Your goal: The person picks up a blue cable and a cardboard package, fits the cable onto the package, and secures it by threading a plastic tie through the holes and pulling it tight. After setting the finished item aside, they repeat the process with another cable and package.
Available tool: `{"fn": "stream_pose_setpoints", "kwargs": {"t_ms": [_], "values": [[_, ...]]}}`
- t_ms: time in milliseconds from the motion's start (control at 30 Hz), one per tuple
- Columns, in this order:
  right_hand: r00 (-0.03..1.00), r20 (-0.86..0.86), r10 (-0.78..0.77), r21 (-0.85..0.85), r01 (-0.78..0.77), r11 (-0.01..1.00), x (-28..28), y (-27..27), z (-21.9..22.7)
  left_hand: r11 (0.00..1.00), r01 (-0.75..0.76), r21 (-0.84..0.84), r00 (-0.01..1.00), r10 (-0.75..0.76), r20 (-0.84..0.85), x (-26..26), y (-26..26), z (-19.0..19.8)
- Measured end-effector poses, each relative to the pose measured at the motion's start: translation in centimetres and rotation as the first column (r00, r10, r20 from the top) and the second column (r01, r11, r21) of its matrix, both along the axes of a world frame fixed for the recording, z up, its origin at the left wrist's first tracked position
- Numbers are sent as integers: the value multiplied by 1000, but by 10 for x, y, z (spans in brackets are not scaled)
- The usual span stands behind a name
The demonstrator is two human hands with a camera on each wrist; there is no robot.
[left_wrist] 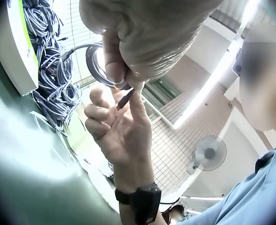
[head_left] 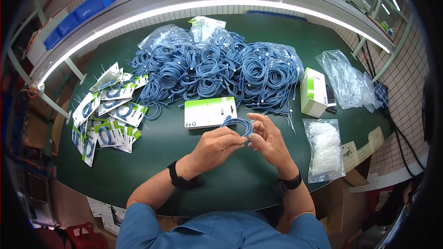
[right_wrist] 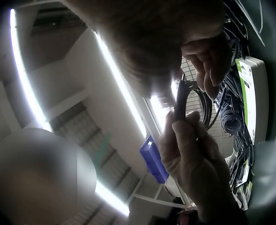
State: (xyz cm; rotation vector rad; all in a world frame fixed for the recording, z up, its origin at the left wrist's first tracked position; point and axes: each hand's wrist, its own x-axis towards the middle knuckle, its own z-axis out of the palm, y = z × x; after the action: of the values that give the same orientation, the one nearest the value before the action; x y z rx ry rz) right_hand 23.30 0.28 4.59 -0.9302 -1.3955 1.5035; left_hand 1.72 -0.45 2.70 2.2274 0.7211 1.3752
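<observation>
A small coil of blue cable is held up in front of the white and green stack of cards. The left hand pinches the coil's lower side between thumb and fingers. At the coil's right side is the right hand, its thumb and index finger at the cable and its other fingers loosely bent. In the left wrist view the right hand has its thumb and a finger at a dark cable plug. The right wrist view shows the left hand gripping the coil from below.
Behind lies a large heap of coiled blue cables. Carded cables are piled at the left. At the right are a green and white box, an empty clear bag and a bag of white ties.
</observation>
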Motion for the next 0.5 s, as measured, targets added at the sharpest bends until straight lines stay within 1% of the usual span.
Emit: {"fn": "stream_pose_setpoints", "kwargs": {"t_ms": [33, 67, 100, 133, 167, 200, 233, 267, 300, 367, 400, 433, 500], "values": [[991, 120, -68, 250, 36, 967, -2, -4, 9, 1000, 1, -26, 1000, 0, 8, -3, 0, 4], [963, 215, -163, 486, 39, 873, -4, -7, 16, 1000, -3, -24, 1000, 3, 8, -6, 0, 7], [919, 280, -277, 688, 9, 726, -5, -9, 20, 1000, 4, 18, 1000, -4, -18, -8, -1, 10], [919, 282, -276, 686, 8, 727, -5, -10, 20, 998, 15, 58, 999, -12, -45, -10, -2, 12], [906, 354, -232, 712, -100, 695, -4, -10, 20, 995, 28, 98, 997, -21, -73, -11, -2, 13], [885, 425, -192, 726, -206, 657, -4, -10, 20, 995, 31, 95, 997, -24, -74, -12, -1, 13], [855, 495, -156, 727, -310, 613, -4, -11, 20, 987, 67, 143, 989, -47, -139, -13, -1, 13], [855, 494, -156, 725, -306, 618, -3, -10, 19, 976, 105, 188, 977, -66, -204, -14, -2, 13], [786, 607, -118, 647, -401, 649, 0, -8, 17, 962, 146, 231, 960, -81, -268, -15, -2, 12], [608, 794, -24, 448, -558, 698, 5, -6, 13, 962, 168, 217, 949, -98, -301, -19, -3, 15], [609, 793, -22, 442, -551, 708, 6, -5, 15, 959, 191, 211, 936, -113, -334, -21, -3, 18], [657, 746, 107, 385, -557, 736, 7, -4, 19, 954, 217, 206, 922, -132, -364, -22, -4, 19], [726, 601, 334, 264, -574, 775, 14, -1, 26, 954, 233, 190, 923, -154, -354, -24, -6, 16]]}}
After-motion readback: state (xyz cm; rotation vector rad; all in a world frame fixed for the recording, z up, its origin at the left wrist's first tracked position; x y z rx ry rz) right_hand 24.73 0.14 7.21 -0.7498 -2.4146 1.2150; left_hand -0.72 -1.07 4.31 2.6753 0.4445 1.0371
